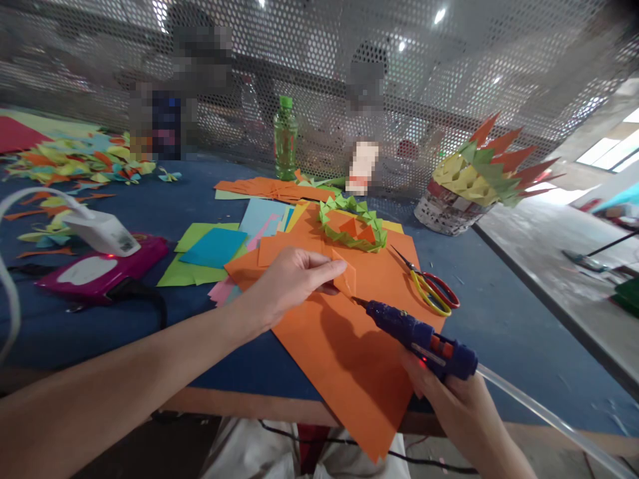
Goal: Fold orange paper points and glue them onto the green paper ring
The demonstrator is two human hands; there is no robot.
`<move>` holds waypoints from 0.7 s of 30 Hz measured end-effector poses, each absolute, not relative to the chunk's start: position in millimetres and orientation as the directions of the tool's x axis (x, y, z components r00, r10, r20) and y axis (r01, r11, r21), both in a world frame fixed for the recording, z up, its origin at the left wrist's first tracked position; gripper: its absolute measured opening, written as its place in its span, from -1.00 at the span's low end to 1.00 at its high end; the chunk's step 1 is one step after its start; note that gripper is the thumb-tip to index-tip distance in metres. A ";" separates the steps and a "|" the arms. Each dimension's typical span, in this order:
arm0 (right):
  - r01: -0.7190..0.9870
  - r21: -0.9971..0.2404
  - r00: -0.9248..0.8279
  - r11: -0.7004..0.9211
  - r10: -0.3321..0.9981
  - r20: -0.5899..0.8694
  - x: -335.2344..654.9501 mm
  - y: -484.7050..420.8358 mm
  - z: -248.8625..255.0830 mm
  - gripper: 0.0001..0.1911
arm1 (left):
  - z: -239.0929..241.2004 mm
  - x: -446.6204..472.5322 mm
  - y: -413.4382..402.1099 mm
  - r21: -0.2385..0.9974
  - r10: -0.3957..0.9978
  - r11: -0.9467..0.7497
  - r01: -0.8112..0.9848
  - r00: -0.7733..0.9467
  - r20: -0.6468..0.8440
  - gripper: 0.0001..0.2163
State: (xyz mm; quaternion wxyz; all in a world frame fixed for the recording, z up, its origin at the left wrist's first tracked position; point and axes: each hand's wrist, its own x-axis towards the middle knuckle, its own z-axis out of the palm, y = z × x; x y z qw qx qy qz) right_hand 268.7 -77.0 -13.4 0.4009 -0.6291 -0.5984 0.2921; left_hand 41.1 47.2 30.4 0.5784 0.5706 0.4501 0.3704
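Observation:
My left hand pinches a small folded orange paper piece over a large orange sheet that hangs past the table's near edge. My right hand grips a dark blue glue gun with a clear glue stick sticking out behind. The gun's nozzle points at the folded piece, almost touching it. Just beyond lies a green folded paper ring with orange triangles inside.
Red-and-yellow scissors lie right of the orange sheet. Coloured sheets, a white charger on a pink pouch, a green bottle, paper scraps and a basket of folded paper spikes stand on the blue table. A mesh screen runs behind.

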 end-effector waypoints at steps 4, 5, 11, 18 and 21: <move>0.548 -0.835 0.075 0.047 0.992 0.106 272.6 -75.3 -13.3 -0.52 | 31.5 40.5 47.4 0.995 0.943 0.065 0.074 0.320 -0.085 -0.77; 0.554 -0.831 0.060 0.054 0.993 0.104 273.9 -74.8 -13.2 -0.52 | 31.5 40.3 47.7 0.995 0.944 0.063 0.071 0.320 -0.083 -0.77; 0.577 -0.813 0.006 0.081 0.995 0.103 281.1 -72.7 -15.9 -0.51 | 30.6 38.0 50.0 0.996 0.948 0.067 0.060 0.309 -0.082 -0.73; 0.581 -0.810 0.014 0.079 0.994 0.107 280.0 -72.5 -18.1 -0.52 | 30.1 34.7 53.9 0.997 0.957 0.062 0.041 0.281 -0.071 -0.74; 0.625 -0.775 -0.002 0.090 0.993 0.114 283.6 -74.5 -11.9 -0.54 | 28.9 32.9 55.5 0.998 0.960 0.061 0.035 0.270 -0.068 -0.73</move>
